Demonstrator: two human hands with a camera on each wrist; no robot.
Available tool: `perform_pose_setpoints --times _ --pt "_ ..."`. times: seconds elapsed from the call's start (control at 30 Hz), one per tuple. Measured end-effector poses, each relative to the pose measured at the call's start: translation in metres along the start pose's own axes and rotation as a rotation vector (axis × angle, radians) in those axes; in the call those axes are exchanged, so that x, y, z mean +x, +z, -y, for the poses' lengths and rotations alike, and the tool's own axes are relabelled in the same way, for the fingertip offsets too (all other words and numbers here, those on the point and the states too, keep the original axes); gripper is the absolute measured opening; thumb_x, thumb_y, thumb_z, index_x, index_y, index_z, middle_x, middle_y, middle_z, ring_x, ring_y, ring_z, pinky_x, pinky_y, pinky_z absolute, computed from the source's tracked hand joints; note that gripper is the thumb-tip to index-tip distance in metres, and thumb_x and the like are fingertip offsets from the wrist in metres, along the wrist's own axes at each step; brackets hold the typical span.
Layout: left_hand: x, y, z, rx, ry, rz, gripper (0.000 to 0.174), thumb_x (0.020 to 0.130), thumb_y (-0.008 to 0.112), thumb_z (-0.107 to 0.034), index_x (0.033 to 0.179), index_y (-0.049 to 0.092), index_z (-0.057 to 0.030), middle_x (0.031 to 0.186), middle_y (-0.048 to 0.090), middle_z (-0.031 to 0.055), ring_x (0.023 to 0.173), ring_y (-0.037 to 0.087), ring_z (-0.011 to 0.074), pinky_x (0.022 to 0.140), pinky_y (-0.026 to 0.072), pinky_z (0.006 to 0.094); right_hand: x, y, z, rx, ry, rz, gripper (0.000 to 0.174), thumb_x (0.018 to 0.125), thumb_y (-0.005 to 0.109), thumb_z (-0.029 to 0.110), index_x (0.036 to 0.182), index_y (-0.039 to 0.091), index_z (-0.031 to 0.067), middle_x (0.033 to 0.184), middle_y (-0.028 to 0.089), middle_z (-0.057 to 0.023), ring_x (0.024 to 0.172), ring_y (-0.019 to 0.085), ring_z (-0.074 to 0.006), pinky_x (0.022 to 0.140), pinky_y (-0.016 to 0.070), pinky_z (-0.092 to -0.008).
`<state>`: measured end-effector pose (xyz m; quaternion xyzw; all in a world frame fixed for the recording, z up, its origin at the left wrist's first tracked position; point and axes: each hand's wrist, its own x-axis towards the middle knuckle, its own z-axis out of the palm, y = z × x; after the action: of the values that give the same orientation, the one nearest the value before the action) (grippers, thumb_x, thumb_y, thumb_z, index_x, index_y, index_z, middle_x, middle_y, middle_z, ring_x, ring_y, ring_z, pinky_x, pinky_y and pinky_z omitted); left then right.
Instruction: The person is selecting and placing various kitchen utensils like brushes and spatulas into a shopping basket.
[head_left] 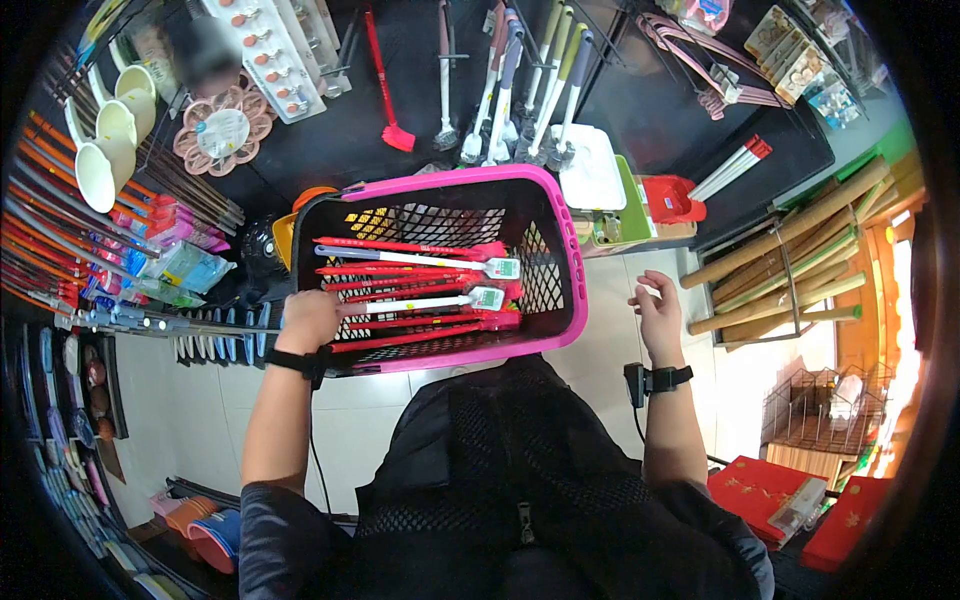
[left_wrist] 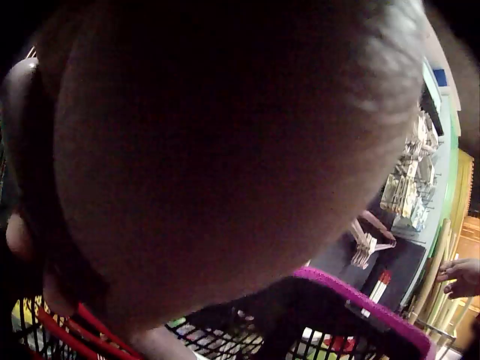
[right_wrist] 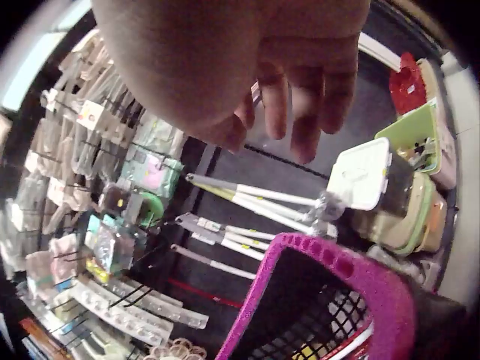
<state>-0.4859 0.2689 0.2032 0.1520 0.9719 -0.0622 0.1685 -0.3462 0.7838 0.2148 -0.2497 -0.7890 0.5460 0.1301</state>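
A black shopping basket [head_left: 575, 255] with a pink rim stands before me. Inside lie several red long-handled brushes [head_left: 410, 337] and two white-handled ones with green and white labels. My left hand [head_left: 312, 318] is at the basket's left end, its fingers curled round the handle end of the nearer white-handled brush [head_left: 420, 304]. The farther white-handled brush [head_left: 430, 259] lies across the red ones. In the left wrist view, my palm fills most of the picture and hides the grip. To the right of the basket, my right hand [head_left: 660, 312] hovers with loosely bent fingers, holding nothing.
More long-handled brushes [head_left: 497, 95] hang on the dark wall behind the basket. A white-lidded box [head_left: 592, 170] and a red dustpan [head_left: 672, 199] sit behind its right end. Wooden poles [head_left: 790, 270] lean in a rack at right; mops and ladles [head_left: 105, 165] hang at left.
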Motion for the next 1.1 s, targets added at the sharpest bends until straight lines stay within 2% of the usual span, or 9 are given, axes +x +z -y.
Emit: perform_pose_setpoints --times 0.1,0.17,0.27,0.37,0.5,0.7,1.0,1.07,1.1 --pt "-0.037 -0.031 0.006 -0.036 0.033 -0.142 0.032 0.087 0.06 -0.039 0.074 0.069 -0.0111 0.079 0.068 0.0131 0.079 0.066 0.0335 0.065 0.0507 0.0456 0.003 0.03 0.027 0.056 -0.079 0.103 0.028 0.094 0.059 0.007 0.121 0.051 0.0034 0.109 0.062 -0.0074 0.083 0.065 -0.0135 0.072 0.0511 -0.0258" --pt "-0.058 -0.053 0.003 -0.083 0.015 -0.15 0.026 0.085 0.063 -0.033 0.075 0.069 -0.0097 0.078 0.067 0.0137 0.079 0.065 0.0344 0.066 0.05 0.0455 0.001 0.053 0.044 0.201 -0.229 0.322 0.029 0.093 0.059 0.004 0.122 0.05 0.0033 0.106 0.063 -0.0057 0.086 0.064 -0.0125 0.076 0.0516 -0.0256" --pt "-0.081 -0.077 -0.008 -0.18 0.115 -0.378 0.014 0.078 0.069 -0.022 0.082 0.069 -0.0083 0.079 0.066 0.0125 0.079 0.063 0.0337 0.071 0.0479 0.0446 -0.012 0.088 0.083 0.306 -0.361 0.58 0.032 0.092 0.06 0.002 0.123 0.051 0.0036 0.105 0.064 -0.0058 0.094 0.064 -0.0131 0.081 0.052 -0.0265" --pt "-0.094 -0.102 -0.03 -0.117 0.136 -0.484 0.013 0.078 0.068 -0.02 0.087 0.069 -0.0097 0.079 0.065 0.0098 0.08 0.062 0.0318 0.072 0.0457 0.044 -0.033 0.114 0.141 -0.092 -0.736 0.663 0.035 0.088 0.067 0.013 0.121 0.057 0.0028 0.113 0.064 -0.0135 0.106 0.062 -0.0244 0.091 0.0493 -0.0351" --pt "-0.111 -0.131 -0.049 -0.017 0.149 -0.643 0.016 0.075 0.07 -0.014 0.09 0.068 -0.0094 0.084 0.063 0.0066 0.084 0.06 0.0286 0.074 0.0436 0.0424 -0.048 0.149 0.17 -0.19 -1.075 0.692 0.044 0.084 0.068 0.02 0.124 0.057 0.0032 0.123 0.058 -0.016 0.115 0.055 -0.0326 0.1 0.0431 -0.0407" --pt "-0.145 -0.177 -0.072 0.033 0.172 -0.718 0.024 0.071 0.07 -0.01 0.095 0.066 -0.0096 0.089 0.059 0.0049 0.088 0.056 0.0266 0.081 0.0413 0.04 -0.067 0.172 0.184 -0.256 -1.177 0.689 0.051 0.084 0.067 0.024 0.129 0.052 0.0039 0.126 0.056 -0.0152 0.117 0.054 -0.0312 0.1 0.0405 -0.0438" --pt "-0.165 -0.218 -0.115 -0.03 0.228 -0.86 0.032 0.074 0.071 -0.009 0.105 0.066 -0.0084 0.102 0.061 0.0082 0.1 0.058 0.0272 0.092 0.0415 0.04 -0.056 0.14 0.204 -0.223 -1.17 0.573 0.039 0.086 0.062 0.014 0.125 0.056 0.0097 0.097 0.062 -0.0141 0.089 0.062 -0.0334 0.078 0.0502 -0.0421" --pt "-0.166 -0.225 -0.123 -0.422 0.402 -0.94 0.03 0.077 0.067 -0.005 0.107 0.066 -0.0064 0.11 0.06 0.014 0.109 0.057 0.0297 0.099 0.0398 0.0399 -0.039 0.129 0.2 -0.243 -1.197 0.496 0.036 0.086 0.062 0.015 0.122 0.057 0.0106 0.092 0.06 -0.013 0.087 0.061 -0.0335 0.076 0.0496 -0.0439" --pt "-0.163 -0.222 -0.12 -0.463 0.466 -1.055 0.031 0.075 0.069 -0.001 0.106 0.064 -0.0016 0.115 0.06 0.017 0.107 0.059 0.0298 0.092 0.0452 0.038 -0.028 0.121 0.198 -0.206 -1.152 0.523 0.035 0.088 0.06 0.015 0.122 0.057 0.0091 0.092 0.06 -0.0137 0.087 0.061 -0.0339 0.076 0.0492 -0.0428"
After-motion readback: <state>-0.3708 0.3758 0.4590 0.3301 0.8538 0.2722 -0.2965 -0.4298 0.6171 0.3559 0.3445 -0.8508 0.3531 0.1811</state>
